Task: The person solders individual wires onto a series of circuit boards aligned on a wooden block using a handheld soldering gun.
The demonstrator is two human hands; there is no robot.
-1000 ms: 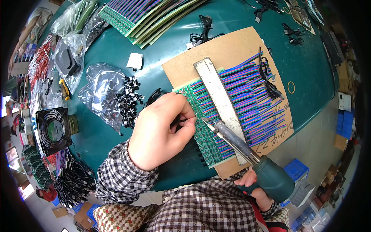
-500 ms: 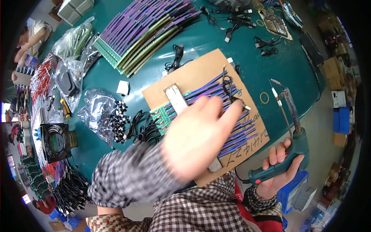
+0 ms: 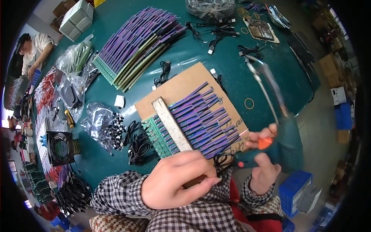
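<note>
My left hand (image 3: 179,179) is closed at the near edge of the cardboard sheet (image 3: 148,96). Its fingers and thumb pinch together, and a coiled black cable (image 3: 223,161) shows just beyond them. The pinch point itself is partly hidden. My right hand (image 3: 264,176) grips a dark green soldering gun (image 3: 291,149), blurred by motion, its metal tip pointing away. An orange-red part (image 3: 265,143) shows at its fingers. On the cardboard lies a green circuit board panel (image 3: 156,135) with rows of purple-blue wires (image 3: 205,120). A worn metal bar (image 3: 170,123) rests across them.
A stack of wired boards (image 3: 135,46) stands at the far left. Black cables (image 3: 137,145) and a bag of small black parts (image 3: 98,120) lie left of the cardboard. A fan (image 3: 60,149) stands further left. Another person (image 3: 36,52) sits at upper left.
My left hand has drawn back toward me from over the wires, and the black cable has come along. The bar and wires are now uncovered. The soldering gun has swung left and blurs.
</note>
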